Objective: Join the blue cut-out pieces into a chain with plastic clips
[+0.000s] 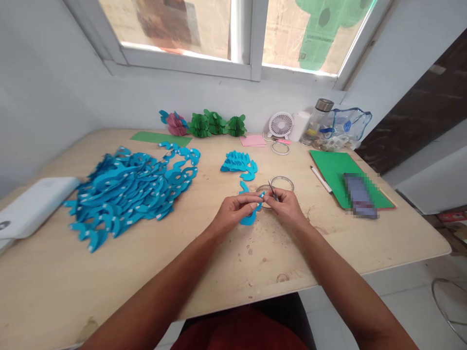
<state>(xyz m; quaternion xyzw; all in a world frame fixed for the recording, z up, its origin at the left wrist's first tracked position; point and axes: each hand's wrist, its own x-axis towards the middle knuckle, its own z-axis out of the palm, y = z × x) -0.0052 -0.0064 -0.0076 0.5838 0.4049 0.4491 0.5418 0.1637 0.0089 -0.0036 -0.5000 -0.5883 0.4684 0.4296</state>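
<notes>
My left hand (235,210) pinches a curved blue paper cut-out (250,217) just above the wooden table (204,262). My right hand (286,206) is closed on thin metal tweezers (273,189), whose tip meets the top edge of that cut-out. The two hands touch at the fingertips near the table's middle. A small stack of the same blue shapes (239,164) lies just beyond them. A big heap of blue cut-outs (131,187) spreads over the left of the table.
Two clear tape rings (281,183) lie behind my right hand. A green sheet (337,172) carrying a phone (359,194) and a pen (320,178) sits to the right. Along the wall stand green and pink paper ornaments (215,124), a small fan (280,125), a jar (316,121) and a clear bag (346,126). A white box (32,204) occupies the left edge.
</notes>
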